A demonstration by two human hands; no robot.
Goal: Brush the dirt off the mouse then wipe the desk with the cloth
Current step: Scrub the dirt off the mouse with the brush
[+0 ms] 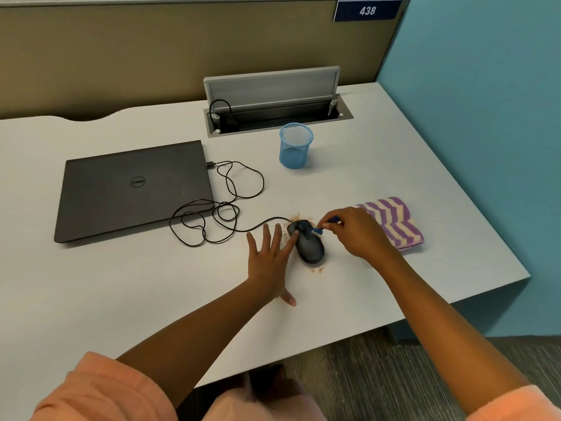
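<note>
white desk (379, 165) in a cubicle, tan partition behind, blue wall to the right. landmark: the black wired mouse (309, 246), sitting near the front right of the desk. tan crumbs (317, 269) lie scattered around it. my read: brushing step under way, wiping not yet begun. left hand (268, 262) just left of the mouse, fingers spread flat, one fingertip touching its side to steady it. right hand (358, 232) just right of the mouse, pinching a small blue brush (318, 230) whose tip meets the mouse's far end. mouse long axis runs away from me, tilted slightly left. striped cloth (391, 221) lies beyond the right hand, so that hand is nearer for the wipe.
</note>
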